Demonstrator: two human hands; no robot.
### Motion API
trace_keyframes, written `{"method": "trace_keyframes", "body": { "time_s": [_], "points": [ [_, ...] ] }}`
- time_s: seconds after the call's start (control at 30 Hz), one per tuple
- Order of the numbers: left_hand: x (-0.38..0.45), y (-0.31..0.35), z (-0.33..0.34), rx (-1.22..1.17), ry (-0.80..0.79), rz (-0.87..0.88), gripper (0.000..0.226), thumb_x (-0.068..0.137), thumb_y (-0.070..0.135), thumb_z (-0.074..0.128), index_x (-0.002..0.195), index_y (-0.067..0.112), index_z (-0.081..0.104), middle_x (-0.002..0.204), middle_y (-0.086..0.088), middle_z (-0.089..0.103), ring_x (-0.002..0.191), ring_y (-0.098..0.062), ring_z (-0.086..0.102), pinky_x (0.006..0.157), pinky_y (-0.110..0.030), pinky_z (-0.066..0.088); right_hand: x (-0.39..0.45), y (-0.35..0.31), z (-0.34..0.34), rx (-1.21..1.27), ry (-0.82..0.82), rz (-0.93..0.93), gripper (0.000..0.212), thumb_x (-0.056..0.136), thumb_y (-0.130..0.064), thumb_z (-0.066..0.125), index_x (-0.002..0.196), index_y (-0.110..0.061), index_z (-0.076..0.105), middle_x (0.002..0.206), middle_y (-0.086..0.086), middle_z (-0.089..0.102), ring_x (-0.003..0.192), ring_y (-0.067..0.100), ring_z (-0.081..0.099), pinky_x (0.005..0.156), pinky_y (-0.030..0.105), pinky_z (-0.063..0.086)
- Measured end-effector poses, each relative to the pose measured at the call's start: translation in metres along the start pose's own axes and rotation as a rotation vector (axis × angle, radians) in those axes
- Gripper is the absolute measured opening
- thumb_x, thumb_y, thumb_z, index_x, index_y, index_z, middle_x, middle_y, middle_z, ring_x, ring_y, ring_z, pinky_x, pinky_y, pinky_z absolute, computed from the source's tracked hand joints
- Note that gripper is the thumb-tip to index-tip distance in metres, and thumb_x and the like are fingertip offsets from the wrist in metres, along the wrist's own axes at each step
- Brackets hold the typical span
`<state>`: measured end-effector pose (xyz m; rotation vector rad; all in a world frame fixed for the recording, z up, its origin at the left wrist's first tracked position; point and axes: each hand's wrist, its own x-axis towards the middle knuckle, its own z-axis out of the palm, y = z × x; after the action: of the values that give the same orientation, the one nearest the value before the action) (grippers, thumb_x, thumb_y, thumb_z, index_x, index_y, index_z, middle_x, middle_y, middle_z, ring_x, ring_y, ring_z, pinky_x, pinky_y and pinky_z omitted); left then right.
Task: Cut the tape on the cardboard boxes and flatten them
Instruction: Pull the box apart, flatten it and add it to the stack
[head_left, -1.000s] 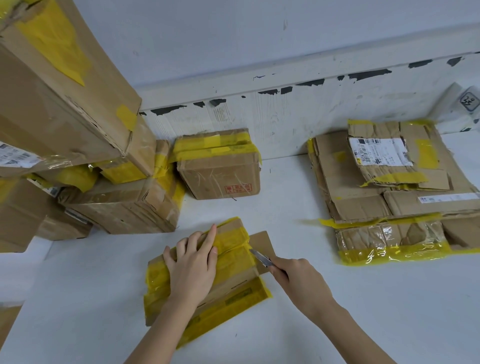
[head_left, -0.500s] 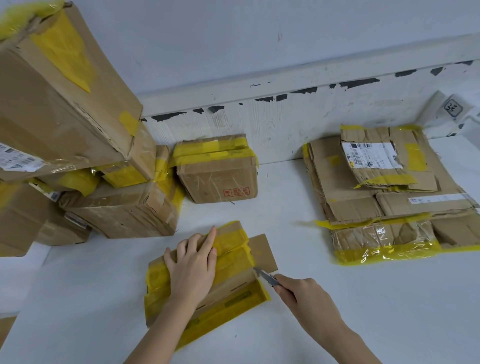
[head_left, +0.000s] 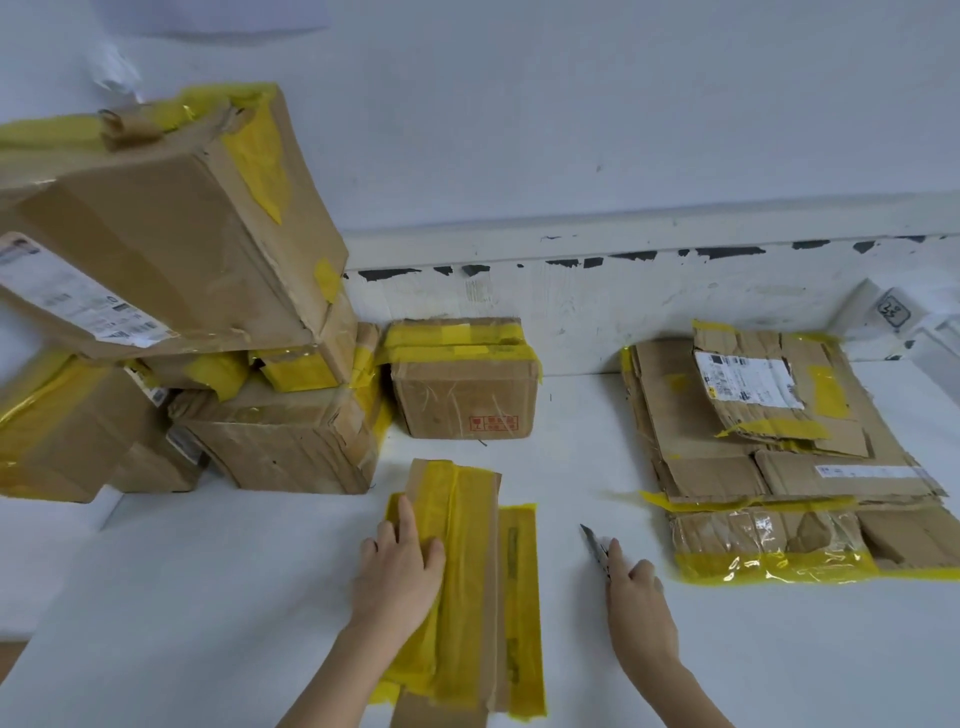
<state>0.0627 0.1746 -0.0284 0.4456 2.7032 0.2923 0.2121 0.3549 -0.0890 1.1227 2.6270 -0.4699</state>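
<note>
Head cam: our left hand (head_left: 400, 577) lies flat, fingers straight, on 1 flattened yellow-taped box (head_left: 462, 582) at the table's (head_left: 208, 597) front centre. Right hand (head_left: 636, 597) grips 1 utility knife (head_left: 595, 545), blade clear of the box. 1 stack of flattened boxes (head_left: 779, 457) to the right; approx 6 taped boxes (head_left: 462, 384) upright at left & back.

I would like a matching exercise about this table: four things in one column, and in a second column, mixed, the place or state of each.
Things:
1. left hand
2. cutter
3. flattened pile
4. small sealed box

Places or states:
a. stands by the back wall
b. lies flat at the right
c. held in the right hand, off the cardboard
d. presses on the yellow-taped box

Pairs: 1-d, 2-c, 3-b, 4-a
</note>
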Motion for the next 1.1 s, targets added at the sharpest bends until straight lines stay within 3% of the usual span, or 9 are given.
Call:
{"method": "trace_keyframes", "body": {
  "time_s": [0.1,0.23,0.43,0.57,0.67,0.73,0.8,0.9,1.1],
  "points": [
    [-0.001,-0.003,-0.002,-0.001,-0.008,0.036,0.067,0.1,0.044,0.022,0.149,0.016,-0.015,0.143,-0.007,0.032,0.126,-0.028,0.035,0.102,-0.037,0.034,0.004,-0.011,0.007,-0.115,0.067,-0.003,0.062,0.099,-0.008,0.031,0.15,-0.012,-0.003,0.128,0.004,0.038,0.114,0.018,0.04,0.089,0.022,0.039],
    [-0.002,-0.002,-0.001,-0.042,-0.012,0.047,0.067,0.101,0.042,0.022,0.148,0.014,-0.015,0.143,-0.01,0.031,0.124,-0.026,0.04,0.1,-0.033,0.036,0.008,-0.017,0.011,-0.124,0.091,-0.001,0.061,0.098,-0.005,0.029,0.15,-0.008,-0.005,0.125,0.006,0.035,0.111,0.018,0.04,0.088,0.021,0.042],
    [-0.005,-0.003,0.005,-0.127,-0.007,0.051,0.066,0.101,0.043,0.02,0.147,0.017,-0.02,0.147,-0.012,0.029,0.124,-0.022,0.045,0.097,-0.028,0.04,0.007,-0.019,0.007,-0.209,0.104,0.027,0.058,0.1,-0.018,0.031,0.15,-0.01,0.002,0.126,0.004,0.035,0.115,0.017,0.041,0.087,0.02,0.041],
    [-0.006,-0.005,0.01,-0.175,-0.008,0.074,0.065,0.101,0.044,0.018,0.145,0.02,-0.023,0.145,-0.01,0.032,0.107,-0.017,0.055,0.085,-0.025,0.045,0.006,-0.033,-0.012,-0.21,0.105,0.025,0.06,0.101,-0.039,0.027,0.15,-0.012,0.006,0.133,0.003,0.035,0.121,0.018,0.039,0.092,0.024,0.04],
    [-0.005,-0.005,0.01,-0.197,-0.021,0.067,0.065,0.101,0.044,0.017,0.145,0.021,-0.024,0.146,-0.011,0.029,0.093,-0.014,0.056,0.07,-0.019,0.042,-0.001,-0.065,-0.034,-0.029,0.148,-0.217,0.055,0.1,-0.038,0.032,0.149,-0.02,0.015,0.142,0.0,0.028,0.127,0.019,0.032,0.098,0.025,0.035],
    [-0.007,-0.005,0.01,-0.183,-0.008,0.068,0.064,0.101,0.044,0.016,0.146,0.021,-0.023,0.145,-0.01,0.031,0.096,-0.015,0.057,0.07,-0.02,0.041,-0.013,-0.092,-0.046,0.054,0.11,-0.431,0.056,0.097,-0.032,0.037,0.148,-0.022,0.018,0.15,-0.003,0.018,0.133,0.019,0.025,0.105,0.024,0.028],
    [-0.008,-0.005,0.009,-0.156,0.018,0.073,0.064,0.101,0.043,0.016,0.146,0.019,-0.022,0.142,-0.009,0.034,0.104,-0.019,0.057,0.075,-0.024,0.044,-0.024,-0.112,-0.05,0.058,0.038,-0.527,0.061,0.094,-0.032,0.039,0.15,-0.02,0.016,0.156,-0.006,0.006,0.14,0.018,0.015,0.11,0.027,0.025],
    [-0.009,-0.004,0.009,-0.142,0.053,0.087,0.064,0.101,0.043,0.016,0.146,0.019,-0.022,0.137,-0.008,0.038,0.103,-0.019,0.058,0.077,-0.026,0.048,-0.028,-0.121,-0.049,-0.054,-0.028,-0.504,0.063,0.096,-0.023,0.036,0.151,-0.011,0.007,0.159,0.002,-0.007,0.145,0.017,0.002,0.115,0.029,0.022],
    [-0.01,-0.004,0.014,-0.116,0.098,0.093,0.063,0.1,0.044,0.016,0.146,0.021,-0.022,0.132,-0.005,0.041,0.106,-0.018,0.055,0.076,-0.026,0.046,-0.03,-0.133,-0.049,-0.311,-0.097,-0.433,0.067,0.099,-0.021,0.031,0.146,0.003,-0.009,0.156,0.021,-0.013,0.145,0.03,-0.003,0.119,0.038,0.009]
  ]
}}
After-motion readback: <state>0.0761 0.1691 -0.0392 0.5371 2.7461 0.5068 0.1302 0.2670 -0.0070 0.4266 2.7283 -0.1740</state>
